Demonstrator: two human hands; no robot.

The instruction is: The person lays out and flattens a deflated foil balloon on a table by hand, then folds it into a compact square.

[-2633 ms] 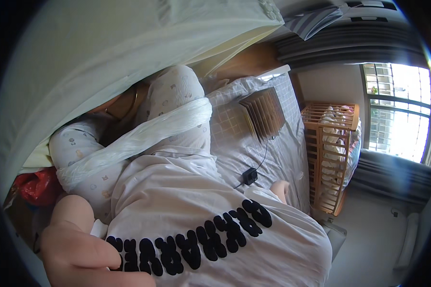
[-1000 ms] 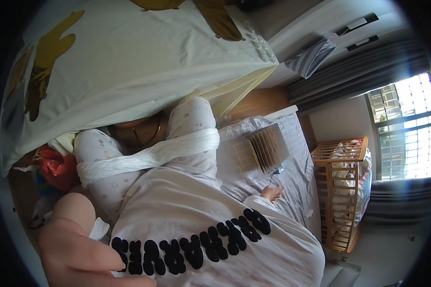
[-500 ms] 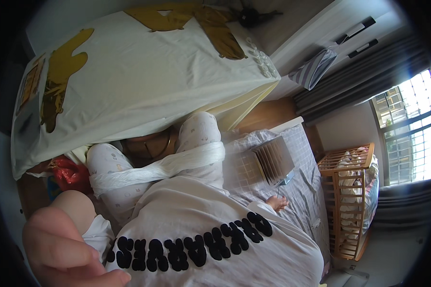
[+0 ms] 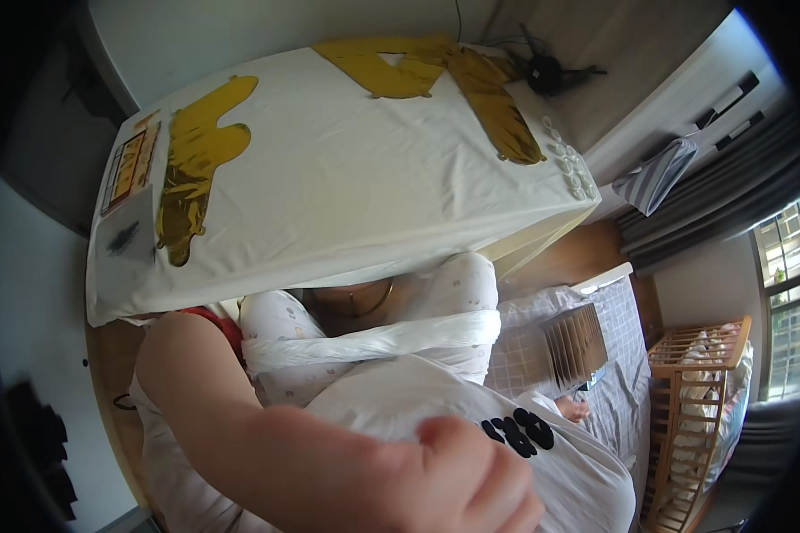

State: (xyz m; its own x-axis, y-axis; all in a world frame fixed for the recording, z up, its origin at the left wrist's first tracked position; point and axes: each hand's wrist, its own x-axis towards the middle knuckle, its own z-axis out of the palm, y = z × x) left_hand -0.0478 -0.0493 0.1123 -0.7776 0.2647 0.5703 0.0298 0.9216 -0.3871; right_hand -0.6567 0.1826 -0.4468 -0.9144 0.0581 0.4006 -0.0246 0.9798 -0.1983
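Observation:
Close to the camera, my left hand [image 4: 471, 484] is raised over my shirt with its fingers curled in. It is blurred, and whatever the fingers hold is hidden. A white skein of thin strands [image 4: 378, 340] runs across both of my knees, looped around them. Off to the right, my right hand [image 4: 573, 409] rests over the grey checked bedding with fingers bent; what it grips is too small to tell. Beside it stands a box with brown ribbed layers [image 4: 575, 345], with a small blue box [image 4: 593, 377] at its lower edge.
Ahead, a table under a white cloth [image 4: 329, 178] bears gold foil balloons [image 4: 206, 151], lying flat, and small clear round pieces [image 4: 578, 173]. A black device with arms [image 4: 547, 75] is at its far corner. A wooden crib [image 4: 684, 426] stands right of the bed.
My left hand has swung from the lower left to the bottom middle, forearm now across my lap. The view has shifted, so the table and bed appear farther right. My right hand stays by the box.

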